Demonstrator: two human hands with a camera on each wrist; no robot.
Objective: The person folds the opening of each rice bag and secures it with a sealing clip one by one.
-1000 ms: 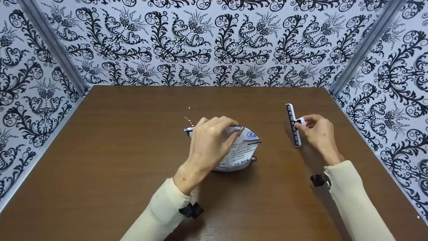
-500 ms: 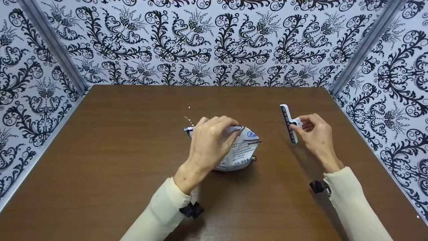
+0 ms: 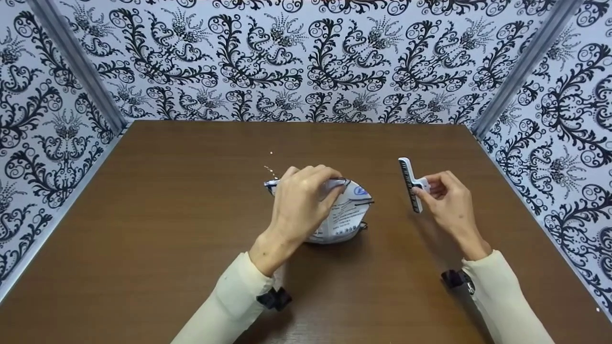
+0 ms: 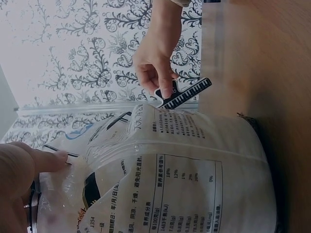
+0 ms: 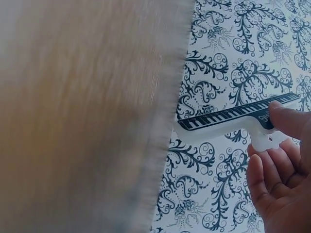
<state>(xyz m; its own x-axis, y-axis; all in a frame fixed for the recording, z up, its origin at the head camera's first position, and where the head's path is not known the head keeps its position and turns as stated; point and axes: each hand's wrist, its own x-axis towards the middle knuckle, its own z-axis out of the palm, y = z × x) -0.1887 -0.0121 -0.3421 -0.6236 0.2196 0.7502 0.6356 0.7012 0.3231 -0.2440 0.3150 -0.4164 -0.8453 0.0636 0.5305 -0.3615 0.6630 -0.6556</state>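
A printed plastic bag, whitish with dark lettering, sits mid-table with its top folded over. My left hand grips that folded top, thumb on the near side. The left wrist view shows the bag up close, its panel covered in small print, with the left thumb on the fold. My right hand pinches a white bag clip by its handle tabs, to the right of the bag. A piano-key pattern runs along the clip's long bar in the right wrist view.
Small white grains lie on the brown table just beyond the bag. Patterned wall panels close off the back and both sides, with grey metal posts at the corners.
The right hand has carried the bag clip slightly left, toward the bag, and most recently a little nearer to me. The left hand and the bag have stayed in place.
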